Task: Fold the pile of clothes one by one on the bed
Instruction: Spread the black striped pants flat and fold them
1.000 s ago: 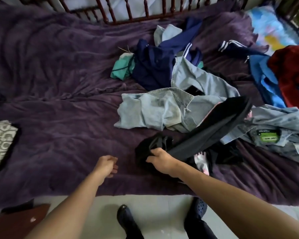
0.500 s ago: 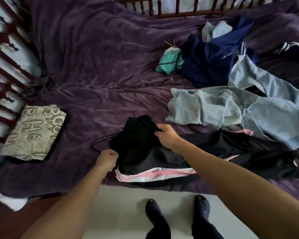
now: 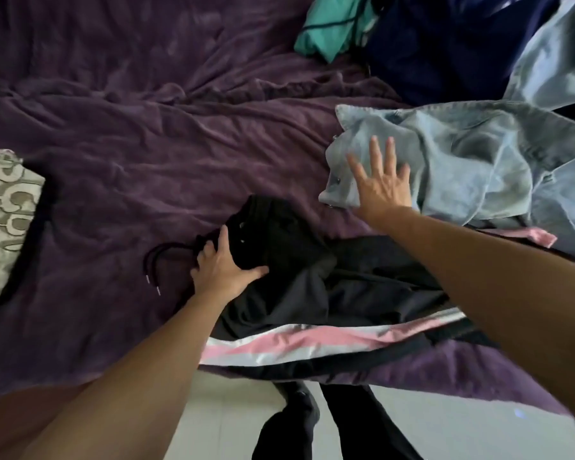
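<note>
Starting on the black track pants (image 3: pixel 312 280) at the bed's (image 3: pixel 146 144) near edge, the left hand (image 3: pixel 224 268) curls its grip on their waistband while the spread right hand (image 3: pixel 380 184) presses the denim clothes (image 3: pixel 462 161) aside; flattening likely follows.

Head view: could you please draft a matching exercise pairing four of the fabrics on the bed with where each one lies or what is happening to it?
Things:
1. black track pants
2. pale denim garment
3. teal garment
4. grey patterned cloth

Places or states:
A. at the left edge of the bed, untouched
B. under the spread right hand
C. on the far side, beside navy clothing
D. held at the waist by the left hand

Pairs: 1-D, 2-B, 3-C, 4-A.
</note>
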`<control>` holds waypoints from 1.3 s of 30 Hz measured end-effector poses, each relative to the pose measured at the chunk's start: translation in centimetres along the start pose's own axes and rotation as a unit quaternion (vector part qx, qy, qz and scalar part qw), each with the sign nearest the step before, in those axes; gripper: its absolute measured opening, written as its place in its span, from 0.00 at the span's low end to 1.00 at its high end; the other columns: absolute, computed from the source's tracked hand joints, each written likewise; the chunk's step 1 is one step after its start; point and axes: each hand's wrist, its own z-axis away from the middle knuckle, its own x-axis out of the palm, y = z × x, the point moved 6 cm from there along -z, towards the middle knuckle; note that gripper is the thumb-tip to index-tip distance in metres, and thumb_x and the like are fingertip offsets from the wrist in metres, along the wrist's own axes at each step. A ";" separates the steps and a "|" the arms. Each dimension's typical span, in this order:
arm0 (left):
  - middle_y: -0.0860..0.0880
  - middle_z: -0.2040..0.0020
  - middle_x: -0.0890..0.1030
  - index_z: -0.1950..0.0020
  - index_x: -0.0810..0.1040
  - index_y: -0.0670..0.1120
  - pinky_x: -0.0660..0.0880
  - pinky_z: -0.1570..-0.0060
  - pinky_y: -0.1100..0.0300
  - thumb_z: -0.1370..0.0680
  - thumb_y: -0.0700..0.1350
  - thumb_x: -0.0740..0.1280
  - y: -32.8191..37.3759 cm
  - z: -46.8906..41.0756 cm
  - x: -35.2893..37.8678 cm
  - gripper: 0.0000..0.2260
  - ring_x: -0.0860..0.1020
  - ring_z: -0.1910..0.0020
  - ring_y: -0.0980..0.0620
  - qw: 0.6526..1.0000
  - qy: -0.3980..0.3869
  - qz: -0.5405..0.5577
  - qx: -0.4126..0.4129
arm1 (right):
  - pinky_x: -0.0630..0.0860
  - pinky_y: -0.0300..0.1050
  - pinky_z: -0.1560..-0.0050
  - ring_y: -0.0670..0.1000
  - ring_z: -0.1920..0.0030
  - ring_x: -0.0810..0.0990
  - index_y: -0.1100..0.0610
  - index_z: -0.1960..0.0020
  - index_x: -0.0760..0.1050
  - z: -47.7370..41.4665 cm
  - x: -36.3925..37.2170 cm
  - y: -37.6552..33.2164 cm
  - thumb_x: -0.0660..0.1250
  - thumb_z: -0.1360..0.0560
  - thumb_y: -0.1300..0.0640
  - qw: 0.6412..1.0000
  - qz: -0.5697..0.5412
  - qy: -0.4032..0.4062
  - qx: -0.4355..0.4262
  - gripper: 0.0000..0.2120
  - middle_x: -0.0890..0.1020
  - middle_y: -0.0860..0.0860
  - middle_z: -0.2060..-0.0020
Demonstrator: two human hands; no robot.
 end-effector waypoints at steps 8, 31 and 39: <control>0.43 0.53 0.81 0.41 0.76 0.47 0.74 0.56 0.52 0.27 0.44 0.68 7.9 -2.3 1.2 0.14 0.79 0.51 0.40 0.994 0.092 0.012 0.051 | 0.74 0.54 0.53 0.65 0.49 0.79 0.54 0.42 0.73 -5.9 -0.6 9.8 0.59 0.25 0.60 0.997 -0.069 -0.002 0.044 0.13 0.79 0.61 0.47; 0.44 0.39 0.78 0.33 0.74 0.46 0.73 0.40 0.55 0.26 0.43 0.70 15.9 -11.2 0.8 0.21 0.76 0.41 0.44 0.981 0.002 0.185 0.052 | 0.66 0.51 0.34 0.62 0.30 0.67 0.54 0.22 0.44 -9.0 1.2 7.7 0.72 0.28 0.53 0.908 -0.384 -0.094 0.137 0.47 0.63 0.62 0.27; 0.58 0.67 0.74 0.54 0.78 0.42 0.65 0.64 0.66 0.26 0.38 0.71 11.3 -3.7 -10.5 0.04 0.74 0.66 0.56 0.917 0.195 0.162 0.309 | 0.74 0.53 0.46 0.61 0.40 0.74 0.42 0.23 0.48 -0.4 -0.7 5.0 0.65 0.29 0.61 0.968 -0.208 -0.062 0.127 0.42 0.73 0.58 0.37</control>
